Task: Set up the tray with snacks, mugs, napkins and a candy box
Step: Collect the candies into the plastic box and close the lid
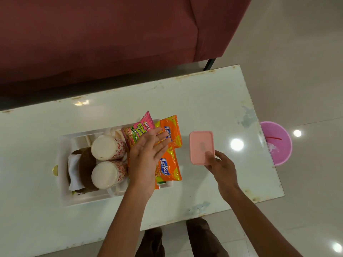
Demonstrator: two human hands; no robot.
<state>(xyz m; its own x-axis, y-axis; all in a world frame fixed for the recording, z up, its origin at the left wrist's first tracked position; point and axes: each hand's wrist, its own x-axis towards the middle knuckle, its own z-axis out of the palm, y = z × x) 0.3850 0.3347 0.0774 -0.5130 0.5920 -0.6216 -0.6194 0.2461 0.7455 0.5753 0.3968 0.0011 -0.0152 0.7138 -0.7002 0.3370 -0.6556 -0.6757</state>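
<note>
A white tray (65, 182) sits on the table. Inside it stand two patterned mugs (106, 147), one behind the other, with a white napkin (73, 171) and a brown thing at their left. A pink snack packet (138, 129) and two orange snack packets (169, 168) lie at the tray's right end, partly over its rim. My left hand (146, 156) rests flat and open on the packets. My right hand (221, 167) grips the near edge of a pink candy box (200, 145), just right of the tray.
The white table (213, 101) ends a little right of the candy box. A dark red sofa (96, 38) stands behind it. A pink bucket (277, 143) sits on the floor past the table's right edge. My feet show under the near edge.
</note>
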